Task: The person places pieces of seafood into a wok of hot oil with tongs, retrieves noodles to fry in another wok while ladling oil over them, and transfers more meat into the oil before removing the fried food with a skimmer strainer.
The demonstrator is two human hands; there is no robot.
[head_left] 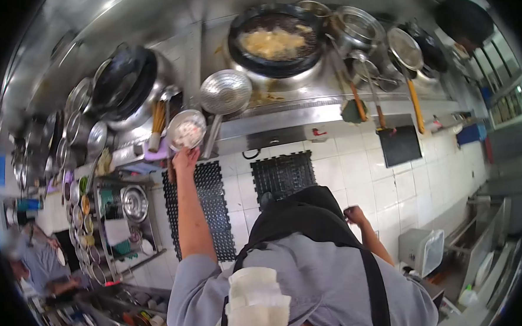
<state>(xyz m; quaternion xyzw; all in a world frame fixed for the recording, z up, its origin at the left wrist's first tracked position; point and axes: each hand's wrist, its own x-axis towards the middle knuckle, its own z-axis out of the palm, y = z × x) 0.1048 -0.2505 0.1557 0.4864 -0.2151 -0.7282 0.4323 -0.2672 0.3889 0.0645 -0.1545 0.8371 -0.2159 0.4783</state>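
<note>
My left hand (185,159) grips the near rim of a small metal bowl (186,130), which holds pale pieces with some red bits. The bowl is at the front edge of the stove counter, left of a perforated metal strainer (226,92). My right hand (354,215) hangs beside my apron at the right, its fingers curled, touching nothing I can make out; whether it holds something is hidden. Beyond the strainer, a large black wok (275,41) contains yellowish food in dark, bubbling oil.
Another black wok (124,84) stands at the left. Ladles and a wooden-handled strainer (405,49) rest at the right of the counter. A rack of condiment bowls (87,222) is at the left. Another person (47,260) stands at far left.
</note>
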